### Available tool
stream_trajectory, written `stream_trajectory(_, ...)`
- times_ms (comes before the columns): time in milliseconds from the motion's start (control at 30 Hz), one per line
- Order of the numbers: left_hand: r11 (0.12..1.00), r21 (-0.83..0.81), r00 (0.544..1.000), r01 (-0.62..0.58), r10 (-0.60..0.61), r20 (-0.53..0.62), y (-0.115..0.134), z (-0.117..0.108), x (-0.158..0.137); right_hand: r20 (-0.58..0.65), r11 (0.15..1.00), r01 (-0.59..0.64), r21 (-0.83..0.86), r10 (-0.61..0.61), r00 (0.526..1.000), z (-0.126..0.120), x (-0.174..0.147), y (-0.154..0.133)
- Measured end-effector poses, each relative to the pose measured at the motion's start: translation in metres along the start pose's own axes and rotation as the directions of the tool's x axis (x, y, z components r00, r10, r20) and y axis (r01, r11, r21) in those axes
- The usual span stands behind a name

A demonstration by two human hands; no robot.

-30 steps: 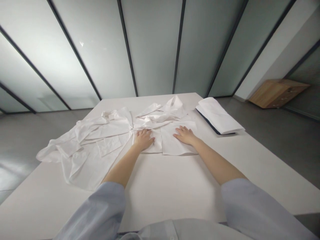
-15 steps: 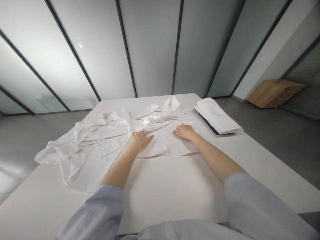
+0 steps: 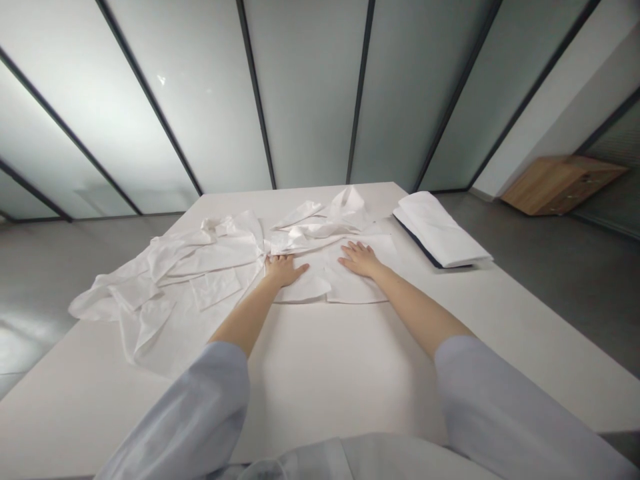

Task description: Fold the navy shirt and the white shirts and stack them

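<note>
A white garment (image 3: pixel 345 283) with long, crumpled folds lies across the table. Its flat lower part is under both hands, while the left part, which has a patch pocket (image 3: pixel 214 288), spreads out wrinkled. Whether this is one piece or two overlapping ones I cannot tell. My left hand (image 3: pixel 283 270) rests palm down where the gathered folds meet the flat panel, fingers stretched out and thumb apart. Flat on the panel to its right lies my right hand (image 3: pixel 359 259), fingers spread. Neither hand grips the cloth. Bunched cloth (image 3: pixel 320 223) lies just beyond them.
On the right side of the white table (image 3: pixel 340 373) sits a folded white cloth (image 3: pixel 440 230) with a dark layer beneath it. Frosted glass panels (image 3: pixel 310 93) stand behind the table. A wooden cabinet (image 3: pixel 555 187) is on the floor at the far right.
My right hand has slid a little to the left over the panel, and its fingers are more spread. My left hand stays nearly in place. The view has shifted slightly.
</note>
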State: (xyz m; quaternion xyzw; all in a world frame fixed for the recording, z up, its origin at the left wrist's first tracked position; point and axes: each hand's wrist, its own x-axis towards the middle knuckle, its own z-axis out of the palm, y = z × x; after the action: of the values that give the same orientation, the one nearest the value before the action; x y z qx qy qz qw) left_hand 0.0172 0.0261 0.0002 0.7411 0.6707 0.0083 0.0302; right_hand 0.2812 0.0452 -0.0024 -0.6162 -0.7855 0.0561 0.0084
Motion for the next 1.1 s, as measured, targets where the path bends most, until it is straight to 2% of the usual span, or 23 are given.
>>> stream_trajectory(200,1.000,0.014,1.000,0.015,-0.015,-0.001,-0.007,-0.002,0.005,-0.008,0.996,-0.090,0.003,0.090,0.996,-0.004,0.003,-0.004)
stream_trajectory(267,0.999,0.035,0.998,0.003,-0.001,-0.057,-0.005,-0.002,0.000,-0.014,0.996,-0.093,-0.004,0.093,0.996,-0.004,0.001,-0.007)
stream_trajectory(367,0.992,0.051,0.979,-0.111,0.119,-0.166,0.002,-0.007,-0.012,-0.096,0.998,-0.060,-0.020,0.058,0.994,-0.008,-0.004,-0.011)
stream_trajectory(467,0.955,-0.061,0.943,-0.289,0.273,-0.190,0.015,-0.013,-0.022,-0.246,0.996,0.088,0.001,-0.085,0.965,-0.014,-0.015,-0.018)
stream_trajectory(533,0.910,-0.190,0.923,-0.368,0.333,-0.191,0.022,-0.014,-0.025,-0.290,0.971,0.231,0.060,-0.204,0.935,-0.018,-0.026,-0.025)
stream_trajectory(600,0.867,-0.289,0.911,-0.406,0.359,-0.201,0.027,-0.011,-0.026,-0.265,0.923,0.354,0.148,-0.308,0.914,-0.019,-0.039,-0.031)
stream_trajectory(700,0.830,-0.356,0.902,-0.429,0.374,-0.215,0.027,-0.004,-0.025,-0.207,0.848,0.468,0.247,-0.425,0.881,-0.017,-0.058,-0.038)
stream_trajectory(800,0.806,-0.386,0.893,-0.449,0.386,-0.233,0.023,0.002,-0.027,-0.182,0.805,0.548,0.228,-0.518,0.836,-0.013,-0.068,-0.040)
stream_trajectory(900,0.800,-0.386,0.887,-0.460,0.391,-0.247,0.019,0.004,-0.029,-0.168,0.791,0.578,0.201,-0.554,0.816,-0.011,-0.069,-0.040)
stream_trajectory(1000,0.801,-0.357,0.875,-0.480,0.411,-0.255,0.018,0.004,-0.031,-0.154,0.777,0.569,0.268,-0.549,0.822,-0.008,-0.067,-0.038)
stream_trajectory(1100,0.801,-0.333,0.865,-0.498,0.433,-0.253,0.018,0.004,-0.032,-0.147,0.790,0.443,0.424,-0.423,0.894,-0.006,-0.066,-0.035)
